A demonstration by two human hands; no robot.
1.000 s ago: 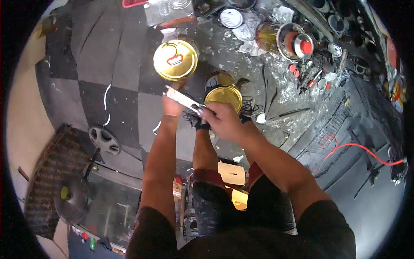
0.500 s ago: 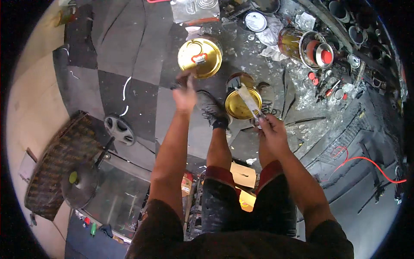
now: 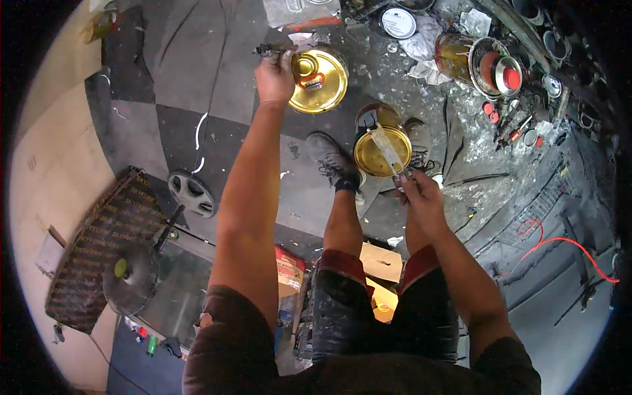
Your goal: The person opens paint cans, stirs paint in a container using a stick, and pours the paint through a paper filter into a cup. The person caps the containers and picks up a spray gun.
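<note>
My left hand (image 3: 275, 80) is closed round a small dark object (image 3: 264, 50) whose kind I cannot make out. It is just left of a gold-topped round can (image 3: 329, 85), which has a red-edged label on its lid. My right hand (image 3: 422, 197) grips the near end of a flat, pale, smeared scraper (image 3: 387, 148). The scraper's blade slants up and left over a second round can (image 3: 363, 158), gold inside, standing between my shoes. What is in that can is hard to tell.
At the upper right are a stained can (image 3: 454, 56), a red-centred container (image 3: 509, 78), a white round lid (image 3: 398, 24) and scattered small caps. A metal tin (image 3: 303, 12) stands at the top. A fan (image 3: 130, 276) is on the left; a red hose (image 3: 573, 242) lies right.
My left hand has moved up and slightly left, from below the gold-topped can to beside it, with the dark object. My right hand still holds the scraper over the second can.
</note>
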